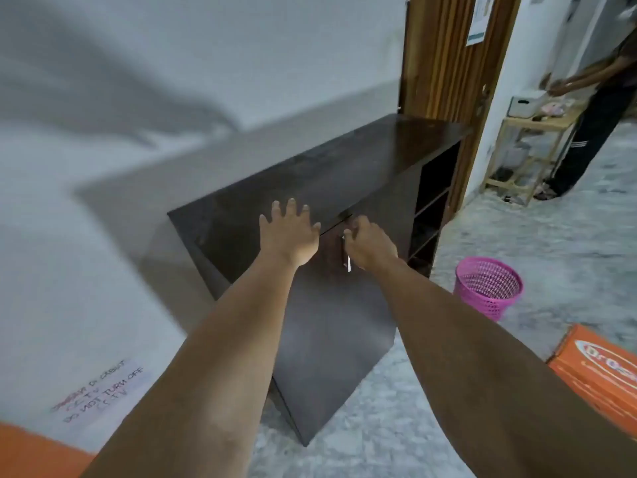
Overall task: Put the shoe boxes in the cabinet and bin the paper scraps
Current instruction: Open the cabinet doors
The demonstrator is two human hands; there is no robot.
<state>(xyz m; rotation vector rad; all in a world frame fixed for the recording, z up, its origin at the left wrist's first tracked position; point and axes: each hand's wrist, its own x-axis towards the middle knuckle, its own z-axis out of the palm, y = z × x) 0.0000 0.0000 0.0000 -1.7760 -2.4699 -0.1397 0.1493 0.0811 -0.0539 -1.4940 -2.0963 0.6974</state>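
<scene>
Up close, the right hand (370,244) curls its fingers round the slim metal handle (345,257) of the dark brown wooden cabinet (310,181), whose doors look shut. Spread flat, the left hand (287,232) rests its fingers on the cabinet's near top edge. Open shelves show at its far right end. A pink mesh bin (487,288) stands apart on the speckled grey floor (568,243); an orange shoe box (599,374) reading "Dr" lies near right. A wall note (100,391) says "DO NOT TURN OFF".
</scene>
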